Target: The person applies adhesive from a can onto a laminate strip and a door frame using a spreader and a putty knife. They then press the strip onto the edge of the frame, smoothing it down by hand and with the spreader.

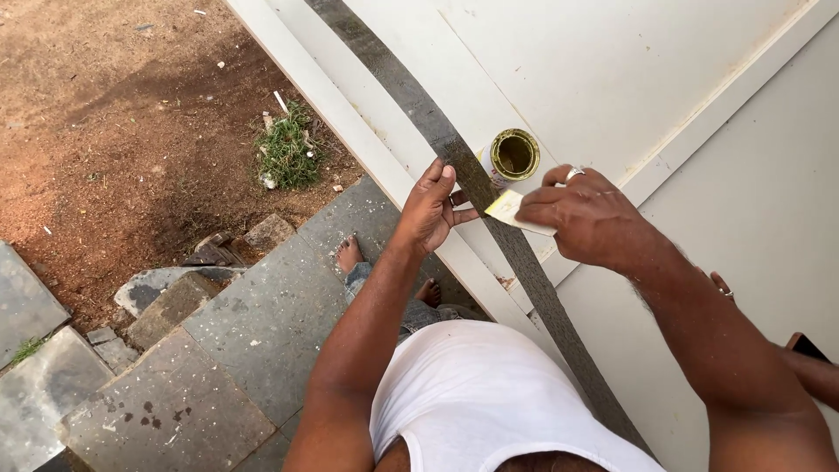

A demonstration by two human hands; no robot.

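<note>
Head view, looking down. Near the lower edge of the frame stood the person in a white vest [489, 393], bare feet on grey paving slabs [262, 332]. At mid-frame the left hand [428, 210] lay fingers spread against the edge of a long dark strip [524, 262] that ran diagonally from upper centre to lower right across a white panel [629, 79], steadying it. The right hand [585, 214], its grip pressed together, pinched a small pale yellow scraper [507, 207] whose blade touched the strip just beside the left thumb. Just beyond, an open round tin [514, 155] sat on the panel. The step in hand appeared to be spreading paste along the strip; the next stroke would call for even pressure along its length. Open room lay up the strip; the panel's raised moulding [725, 96] and near edge bounded the sides. At far right, another person's hand [721, 284] showed. Bare red earth and a grass tuft [288, 153] filled the upper left.
</note>
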